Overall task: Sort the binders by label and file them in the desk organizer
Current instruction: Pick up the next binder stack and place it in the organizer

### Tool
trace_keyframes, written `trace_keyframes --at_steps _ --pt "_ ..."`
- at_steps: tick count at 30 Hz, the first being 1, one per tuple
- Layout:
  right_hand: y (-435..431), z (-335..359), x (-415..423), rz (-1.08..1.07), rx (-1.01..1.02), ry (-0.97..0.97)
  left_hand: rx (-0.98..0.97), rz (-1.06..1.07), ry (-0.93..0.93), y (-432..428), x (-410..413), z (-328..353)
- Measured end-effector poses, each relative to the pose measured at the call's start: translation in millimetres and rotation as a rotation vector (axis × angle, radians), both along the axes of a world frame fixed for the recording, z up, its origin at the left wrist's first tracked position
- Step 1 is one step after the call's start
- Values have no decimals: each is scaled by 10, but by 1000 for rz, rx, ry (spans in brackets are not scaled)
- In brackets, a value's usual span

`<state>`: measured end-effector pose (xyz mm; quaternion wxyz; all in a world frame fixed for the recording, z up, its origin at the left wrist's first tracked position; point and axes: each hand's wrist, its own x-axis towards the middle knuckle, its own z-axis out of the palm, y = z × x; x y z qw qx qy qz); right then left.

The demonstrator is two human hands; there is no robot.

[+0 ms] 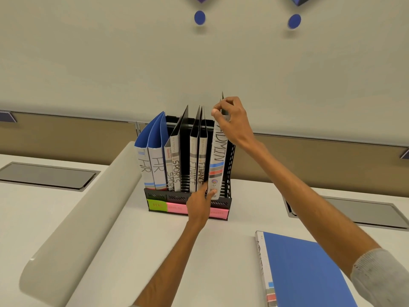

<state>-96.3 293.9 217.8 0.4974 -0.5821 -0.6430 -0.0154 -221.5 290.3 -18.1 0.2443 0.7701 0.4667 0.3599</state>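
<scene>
Most of the sorting looks done. The organizer stands toward the far edge of the worktop, and its slots, read from the left, hold two HR binders, two SPORTS binders and two FINANCE binders, all upright with spines facing me.

I am working the ADMIN binder into the rightmost slot. My right hand pinches its top corner, fingers closed on the cover's edge. My left hand is at the foot of the spine, its fingers stretched out and pressing there rather than wrapped around anything. The binder leans a little and its top stands higher than the neighbours, so I judge it is not yet fully seated.

What is left: one blue binder lies flat near the right part of the near edge, well apart from the organizer. I cannot read its spine label from here, so I cannot say which slot it belongs in; the ADMIN slot seems the likely one, since every other group already has a pair.

The coloured tags on the organizer's front are partly hidden by my left hand; only the green HR one reads clearly.
</scene>
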Motion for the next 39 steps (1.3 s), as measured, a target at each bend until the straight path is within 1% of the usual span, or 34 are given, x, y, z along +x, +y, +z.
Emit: trace_keyframes --at_steps 4,7,13,16,19,22,27,33,36,39 --pt "-38 -55 -4 -8 57 -29 -23 75 156 26 61 4" --pt "-56 -70 4 -3 77 -26 9 112 258 65 63 -5" --pt "-90 -113 59 -20 108 -32 54 150 314 114 108 -5" --pt "-94 -124 81 -26 118 -25 21 151 291 140 113 -8" --pt "-92 -120 72 -36 127 -25 -3 95 300 186 104 9" --pt "-96 -140 38 -45 147 -7 34 37 401 178 96 0" --pt "-115 -136 18 -62 163 -2 -5 16 511 165 124 31" --pt "-165 -160 59 -76 159 13 -1 -3 683 151 178 84" --pt "-194 -159 74 -92 163 23 9 -38 798 157 179 125" --pt "-219 -158 68 -129 178 26 20 -86 867 160 183 164"
